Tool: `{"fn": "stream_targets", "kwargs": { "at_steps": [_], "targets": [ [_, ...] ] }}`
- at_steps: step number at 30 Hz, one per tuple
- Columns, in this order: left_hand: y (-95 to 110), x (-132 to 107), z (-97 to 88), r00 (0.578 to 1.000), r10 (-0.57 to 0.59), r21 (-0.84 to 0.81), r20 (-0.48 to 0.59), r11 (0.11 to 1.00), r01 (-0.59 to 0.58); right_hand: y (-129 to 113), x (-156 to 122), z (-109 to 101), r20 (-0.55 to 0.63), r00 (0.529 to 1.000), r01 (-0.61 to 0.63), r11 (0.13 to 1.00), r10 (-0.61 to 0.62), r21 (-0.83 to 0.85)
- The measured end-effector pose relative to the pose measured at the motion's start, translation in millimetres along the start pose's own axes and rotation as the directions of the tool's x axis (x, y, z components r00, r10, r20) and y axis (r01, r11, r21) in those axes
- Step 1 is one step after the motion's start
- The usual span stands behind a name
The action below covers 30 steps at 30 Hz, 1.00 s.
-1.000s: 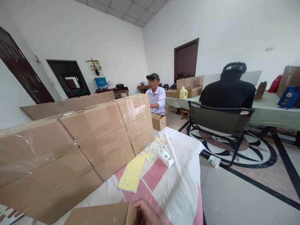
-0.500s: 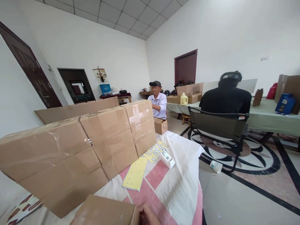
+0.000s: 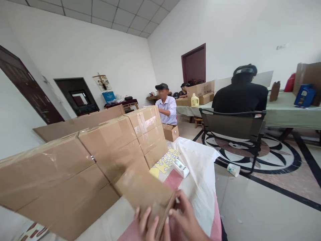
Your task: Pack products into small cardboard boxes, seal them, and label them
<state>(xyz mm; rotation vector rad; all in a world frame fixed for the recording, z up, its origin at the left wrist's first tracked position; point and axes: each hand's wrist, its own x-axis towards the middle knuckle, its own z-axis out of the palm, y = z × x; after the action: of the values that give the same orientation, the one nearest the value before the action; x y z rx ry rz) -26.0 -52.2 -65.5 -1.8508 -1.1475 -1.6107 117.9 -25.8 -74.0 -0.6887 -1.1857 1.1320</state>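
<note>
I hold a small taped cardboard box (image 3: pixel 141 189) tilted up over the near edge of the cloth-covered table (image 3: pixel 200 180). My left hand (image 3: pixel 147 224) presses its fingers against the box's lower face. My right hand (image 3: pixel 184 217) grips the box's right edge, fingers curled round the corner. Only the fingers and part of each hand show at the bottom of the view. Just behind the box lie a yellow sticker sheet (image 3: pixel 167 159) and a white handheld device (image 3: pixel 180 167).
A wall of stacked, taped cartons (image 3: pixel 82 160) fills the table's left. A small open box (image 3: pixel 171 132) sits at the far end, by a seated person (image 3: pixel 167 106). Another person in black (image 3: pixel 240 95) sits on a folding chair (image 3: pixel 233 129) at a green-clothed table (image 3: pixel 288 115). A paper cup (image 3: pixel 233 169) lies on the floor.
The small box has come up from flat at the bottom edge to tilted in front of me. My left hand has appeared on it. It now hides the nearer yellow sheet.
</note>
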Motion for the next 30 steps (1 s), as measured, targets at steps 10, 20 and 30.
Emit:
{"fn": "stream_targets", "kwargs": {
  "at_steps": [10, 20, 30],
  "targets": [
    [53, 150, 263.4, 0.874, 0.336, -0.576, 0.352, 0.813, -0.08, -50, 152, -193, -0.552, 0.746, 0.113, 0.888, -0.372, -0.446],
    [-16, 127, 363.7, 0.703, 0.097, -0.198, 0.704, 0.978, 0.063, 74, 242, -246, -0.449, 0.863, -0.041, 0.852, -0.233, -0.522],
    [-20, 139, 393.5, 0.73, -0.21, 0.018, 0.65, 0.965, 0.262, 99, 244, -245, -0.612, 0.74, -0.231, 0.748, -0.28, -0.622]
  ]
}}
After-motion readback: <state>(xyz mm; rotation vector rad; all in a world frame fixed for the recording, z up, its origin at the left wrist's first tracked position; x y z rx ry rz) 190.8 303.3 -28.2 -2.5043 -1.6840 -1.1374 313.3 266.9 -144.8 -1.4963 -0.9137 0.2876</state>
